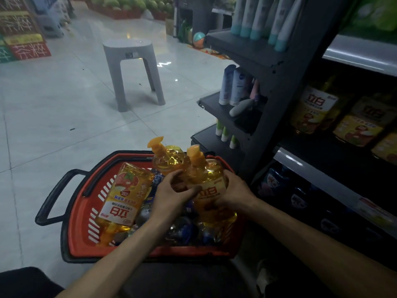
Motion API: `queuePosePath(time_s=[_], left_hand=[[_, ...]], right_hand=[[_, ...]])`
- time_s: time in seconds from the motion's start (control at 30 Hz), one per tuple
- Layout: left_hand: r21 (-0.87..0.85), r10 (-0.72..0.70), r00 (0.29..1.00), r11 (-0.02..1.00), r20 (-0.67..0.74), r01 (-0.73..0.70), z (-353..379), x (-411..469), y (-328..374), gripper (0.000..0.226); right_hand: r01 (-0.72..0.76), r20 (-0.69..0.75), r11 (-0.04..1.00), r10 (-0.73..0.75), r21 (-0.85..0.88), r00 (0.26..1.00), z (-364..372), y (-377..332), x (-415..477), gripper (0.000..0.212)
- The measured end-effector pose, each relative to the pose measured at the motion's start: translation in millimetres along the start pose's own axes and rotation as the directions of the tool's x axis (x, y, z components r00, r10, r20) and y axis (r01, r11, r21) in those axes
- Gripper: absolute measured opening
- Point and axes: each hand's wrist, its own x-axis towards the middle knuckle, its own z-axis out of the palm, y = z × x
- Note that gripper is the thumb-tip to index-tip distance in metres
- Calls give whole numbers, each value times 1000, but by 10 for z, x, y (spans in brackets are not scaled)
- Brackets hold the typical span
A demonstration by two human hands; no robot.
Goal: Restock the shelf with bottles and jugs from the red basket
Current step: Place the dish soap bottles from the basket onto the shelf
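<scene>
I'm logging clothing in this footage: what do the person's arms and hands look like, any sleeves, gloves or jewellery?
The left forearm and right forearm are bare, with no sleeves in view. The left hand and right hand wear no gloves, and no watch, bracelet or ring shows, though the dim light could hide something small.

The basket (81,222) at lower middle is red with a black rim and slanted white stripes on its side. The bottles (124,196) are clear amber-yellow with orange caps (labels yellow, lettering red). The stool (129,50) at upper middle is grey, and the tubes (257,18) at upper right are white with teal caps.
</scene>
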Motion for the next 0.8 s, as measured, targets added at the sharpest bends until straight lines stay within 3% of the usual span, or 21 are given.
queuePosePath(time_s=[0.2, 0.33, 0.6, 0.8], left_hand=[[-21, 72, 972, 997, 222, -69, 213, -110, 371, 53], [-5, 116, 956, 993, 269, -119, 484, -183, 450, 68], [24, 196, 924, 976, 327, -216, 942, -340, 617, 65], [117, 348, 875, 906, 336, -406, 1375, -258, 778, 57]], right_hand=[[86, -90, 988, -74, 130, 993, -377, -84, -295, 87], [119, -158, 974, -90, 190, 983, -606, -24, -486, 87], [172, -256, 974, -131, 147, 958, -1003, 143, -894, 87], [230, -446, 973, -193, 30, 874, -1305, 287, -1095, 77]])
